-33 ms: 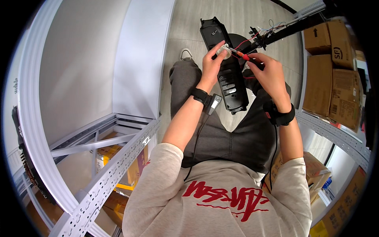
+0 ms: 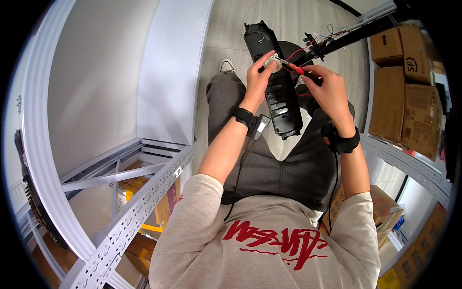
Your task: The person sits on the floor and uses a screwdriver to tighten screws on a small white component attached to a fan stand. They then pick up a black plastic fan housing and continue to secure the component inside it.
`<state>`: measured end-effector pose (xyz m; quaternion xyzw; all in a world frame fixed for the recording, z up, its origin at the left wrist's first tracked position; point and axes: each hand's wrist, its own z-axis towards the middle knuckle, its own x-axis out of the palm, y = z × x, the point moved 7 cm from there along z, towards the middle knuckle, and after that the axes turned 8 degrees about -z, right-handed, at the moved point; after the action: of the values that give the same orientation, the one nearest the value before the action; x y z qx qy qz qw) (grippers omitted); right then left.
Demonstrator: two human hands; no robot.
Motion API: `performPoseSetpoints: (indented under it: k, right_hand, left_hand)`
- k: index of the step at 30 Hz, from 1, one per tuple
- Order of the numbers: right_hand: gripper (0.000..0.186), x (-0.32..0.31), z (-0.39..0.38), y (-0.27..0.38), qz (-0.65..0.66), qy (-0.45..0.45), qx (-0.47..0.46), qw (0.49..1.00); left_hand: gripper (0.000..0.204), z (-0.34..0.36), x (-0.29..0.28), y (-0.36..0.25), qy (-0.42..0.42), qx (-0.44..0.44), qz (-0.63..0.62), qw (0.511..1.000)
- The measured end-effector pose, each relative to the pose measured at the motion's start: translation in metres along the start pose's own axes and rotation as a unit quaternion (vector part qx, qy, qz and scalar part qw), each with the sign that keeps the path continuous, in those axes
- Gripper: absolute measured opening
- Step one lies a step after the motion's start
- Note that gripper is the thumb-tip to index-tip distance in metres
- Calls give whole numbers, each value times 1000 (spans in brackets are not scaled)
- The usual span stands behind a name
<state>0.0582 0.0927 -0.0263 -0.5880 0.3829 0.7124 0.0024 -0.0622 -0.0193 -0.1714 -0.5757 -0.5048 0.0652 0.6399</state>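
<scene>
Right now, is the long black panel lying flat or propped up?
Propped up: the black panel slants across the lap, its upper end raised by the left hand.

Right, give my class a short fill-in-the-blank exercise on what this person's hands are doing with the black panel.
1. The left hand pinches a small round ____ part.
2. The right hand holds a tool with a ____ handle.
3. The long black panel lies across the person's ____.
4. Brown ____ boxes fill the shelf on the person's right.

Missing words: silver; red; lap; cardboard
</scene>
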Motion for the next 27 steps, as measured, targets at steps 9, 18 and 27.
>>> performPoseSetpoints:
  k: [9, 18, 27]
  right_hand:
    - [26, -3, -1, -6, 3, 35, 47, 998]
    - [25, -10, 2, -3, -5, 45, 15, 999]
    - [22, -15, 7, 4, -42, 43, -13, 998]
  left_hand:
    - [30, 0, -1, 4, 4, 0, 16, 1000]
    - [24, 0, 1, 3, 13, 12, 26, 999]
    - [21, -1, 5, 4, 19, 10, 37, 999]
